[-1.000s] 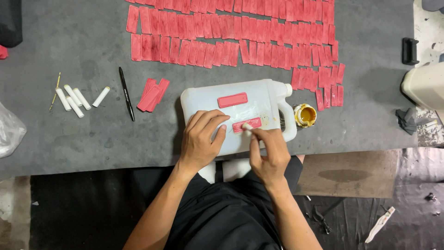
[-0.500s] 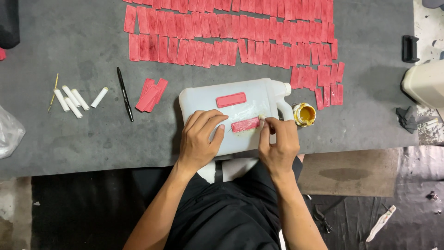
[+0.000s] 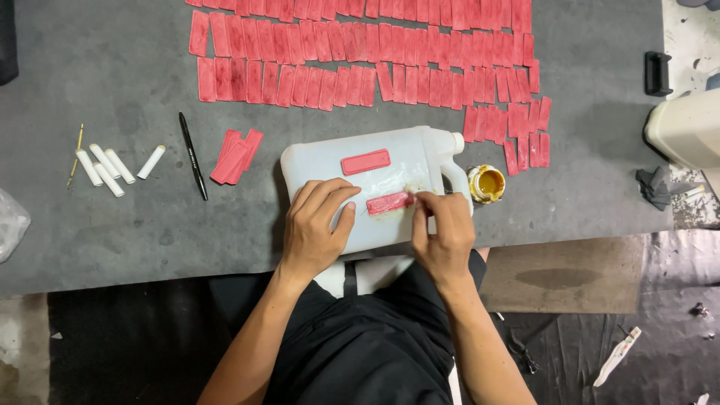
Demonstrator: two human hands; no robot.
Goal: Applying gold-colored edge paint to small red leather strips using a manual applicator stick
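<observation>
White plastic jug (image 3: 375, 187) lies flat on the grey tabletop (image 3: 135, 225) as a work block, the left hand (image 3: 319, 225) spread open on it, apparently to steady it. Right hand (image 3: 442, 232) pinches the right end of a red strip (image 3: 388, 202) on the jug, below a second red strip (image 3: 366, 162); a glue pot (image 3: 486, 183) sits just right of the jug.

Two hands at a white jug lying on a grey desk

The left hand (image 3: 319, 225) lies flat on the white plastic jug (image 3: 375, 187), just beside a red strip (image 3: 389, 202) whose right end the right hand (image 3: 444, 232) pinches. A second red strip (image 3: 365, 161) lies above it on the jug. Rows of red strips (image 3: 360, 52) cover the desk (image 3: 112, 225); a small yellow-filled pot (image 3: 486, 184) stands by the jug's handle.
</observation>
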